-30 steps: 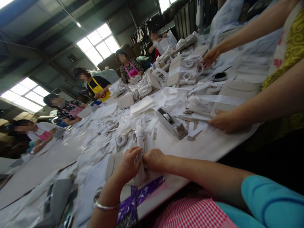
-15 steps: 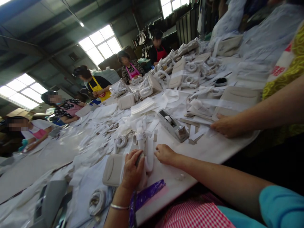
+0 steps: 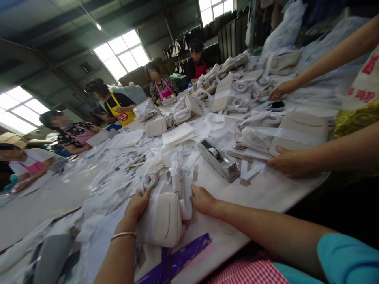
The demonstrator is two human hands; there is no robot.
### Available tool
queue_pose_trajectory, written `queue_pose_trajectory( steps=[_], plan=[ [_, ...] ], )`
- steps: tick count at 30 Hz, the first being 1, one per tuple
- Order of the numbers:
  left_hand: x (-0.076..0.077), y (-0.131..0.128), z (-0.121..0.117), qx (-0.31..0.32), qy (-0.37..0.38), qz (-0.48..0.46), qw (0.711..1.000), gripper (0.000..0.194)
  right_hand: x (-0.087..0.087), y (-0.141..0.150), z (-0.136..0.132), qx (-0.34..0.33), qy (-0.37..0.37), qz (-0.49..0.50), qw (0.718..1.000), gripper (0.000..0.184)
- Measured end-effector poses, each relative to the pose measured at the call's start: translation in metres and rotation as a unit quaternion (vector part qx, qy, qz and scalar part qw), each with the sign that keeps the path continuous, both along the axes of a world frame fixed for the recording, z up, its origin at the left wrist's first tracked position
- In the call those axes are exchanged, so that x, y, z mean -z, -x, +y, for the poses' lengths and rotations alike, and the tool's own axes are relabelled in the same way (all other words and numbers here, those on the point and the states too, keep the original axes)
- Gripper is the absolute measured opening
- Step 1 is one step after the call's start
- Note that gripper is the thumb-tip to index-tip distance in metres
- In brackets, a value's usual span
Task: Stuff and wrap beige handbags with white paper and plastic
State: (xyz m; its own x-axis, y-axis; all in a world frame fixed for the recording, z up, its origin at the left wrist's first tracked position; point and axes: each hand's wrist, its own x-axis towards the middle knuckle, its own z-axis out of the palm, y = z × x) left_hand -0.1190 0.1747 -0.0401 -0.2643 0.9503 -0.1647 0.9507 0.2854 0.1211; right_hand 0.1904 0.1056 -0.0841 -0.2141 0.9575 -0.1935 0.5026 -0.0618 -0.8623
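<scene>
A small beige bag (image 3: 166,221) with a curved seam lies at the table's front edge, clear film around its left part. My left hand (image 3: 136,205) is closed on the bag's left edge, thumb near a coiled, white-wrapped strap (image 3: 150,180). Just right of the bag, my right hand (image 3: 203,200) has its fingers curled at the edge of a white wrapping strip (image 3: 187,193); its fingertips are partly hidden. Another white-wrapped strap piece (image 3: 175,177) stands up behind the bag.
A grey tape dispenser (image 3: 219,159) sits beyond my right hand. Purple film (image 3: 189,252) lies at the front edge. At right, a co-worker's hand (image 3: 288,161) rests on another beige bag (image 3: 300,132). Wrapped bags and paper scraps cover the far table; several people work opposite.
My left hand has moved from the bag's right side to its left edge. The bag sits further right and is turned. The co-worker's other hand has appeared, reaching toward the pile.
</scene>
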Motion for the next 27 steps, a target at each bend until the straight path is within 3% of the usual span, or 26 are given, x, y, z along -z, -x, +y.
queue_pose_trajectory(
  steps=[4,11,18,23,27],
  plan=[
    [0.013,-0.01,-0.009,-0.013,0.005,-0.019,1.0,0.08,0.007,0.006,0.008,-0.014,0.001,0.029,0.999,0.02],
    [0.017,-0.019,-0.01,-0.032,0.012,-0.014,0.999,0.077,0.003,0.018,0.013,-0.036,0.002,0.102,0.994,0.032],
    [0.015,-0.021,-0.015,-0.052,0.011,-0.017,0.998,0.076,0.001,0.001,0.007,-0.077,0.117,0.097,0.985,0.027],
    [0.006,-0.034,-0.014,-0.048,0.013,-0.028,0.998,0.073,-0.004,-0.019,-0.01,-0.125,0.021,0.034,0.991,0.025],
    [-0.024,-0.053,-0.03,-0.063,0.001,-0.045,0.997,0.063,-0.014,-0.025,-0.036,-0.189,-0.059,-0.113,0.974,0.043]
  ],
)
